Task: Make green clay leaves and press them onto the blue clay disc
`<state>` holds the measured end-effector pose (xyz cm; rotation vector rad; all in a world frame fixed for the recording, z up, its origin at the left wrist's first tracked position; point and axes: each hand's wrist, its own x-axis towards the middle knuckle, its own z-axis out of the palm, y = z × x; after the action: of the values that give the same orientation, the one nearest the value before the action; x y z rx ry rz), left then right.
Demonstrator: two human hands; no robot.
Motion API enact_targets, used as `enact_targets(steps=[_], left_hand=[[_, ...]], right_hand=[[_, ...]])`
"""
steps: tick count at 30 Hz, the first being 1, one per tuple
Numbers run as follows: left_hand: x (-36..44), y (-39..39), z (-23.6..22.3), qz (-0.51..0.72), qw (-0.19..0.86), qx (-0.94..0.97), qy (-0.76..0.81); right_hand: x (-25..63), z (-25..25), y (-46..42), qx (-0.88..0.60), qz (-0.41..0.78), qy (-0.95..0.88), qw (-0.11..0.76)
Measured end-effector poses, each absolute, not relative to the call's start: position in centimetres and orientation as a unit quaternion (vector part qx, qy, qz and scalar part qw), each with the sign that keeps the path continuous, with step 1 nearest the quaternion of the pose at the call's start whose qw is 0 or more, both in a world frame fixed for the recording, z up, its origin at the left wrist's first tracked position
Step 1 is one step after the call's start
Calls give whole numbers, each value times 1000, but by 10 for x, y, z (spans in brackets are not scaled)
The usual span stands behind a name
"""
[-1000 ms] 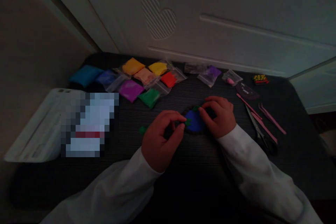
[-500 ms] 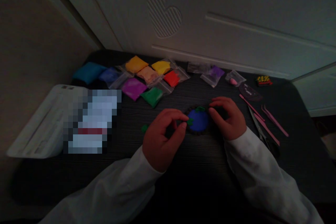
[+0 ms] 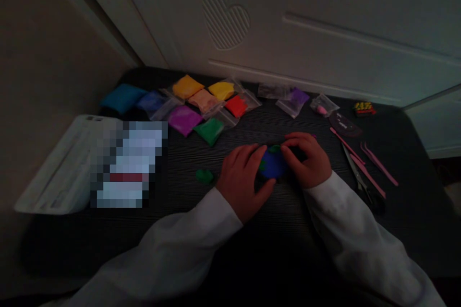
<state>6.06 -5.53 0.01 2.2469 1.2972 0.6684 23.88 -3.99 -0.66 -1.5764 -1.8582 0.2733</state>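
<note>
A blue clay disc (image 3: 274, 165) lies on the dark table between my hands. Its dark beaded rim is mostly covered by my fingers. Green clay pieces sit on it, one at the top edge (image 3: 274, 148) and one at the left (image 3: 263, 165). My left hand (image 3: 245, 180) curls around the disc's left side, fingers at the upper left and thumb at the lower edge. At the upper right edge, my right hand (image 3: 306, 160) has thumb and forefinger together beside the top green piece; what lies between them is hidden. Left of my left hand rests a green clay lump (image 3: 205, 175).
Clay bags, including green (image 3: 210, 130), purple (image 3: 185, 120) and red (image 3: 236, 105), line the back. Scissors (image 3: 358, 175) and pink tweezers (image 3: 380, 165) lie at right with other pink tools. A phone with a blurred screen (image 3: 131, 163) leans on a white box (image 3: 65, 168) at left.
My left hand has moved right and changed from a pinch at the left green piece to a grip around the disc. My right fingertips have shifted slightly left along the rim.
</note>
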Motion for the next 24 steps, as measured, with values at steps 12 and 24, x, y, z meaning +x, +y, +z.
enact_targets(steps=[12, 24], left_hand=[[69, -45, 0, 238, 231, 804, 494], [71, -42, 1, 238, 235, 799, 500]], right_hand=[[240, -3, -31, -573, 83, -745, 330], [238, -1, -28, -551, 71, -770, 313]])
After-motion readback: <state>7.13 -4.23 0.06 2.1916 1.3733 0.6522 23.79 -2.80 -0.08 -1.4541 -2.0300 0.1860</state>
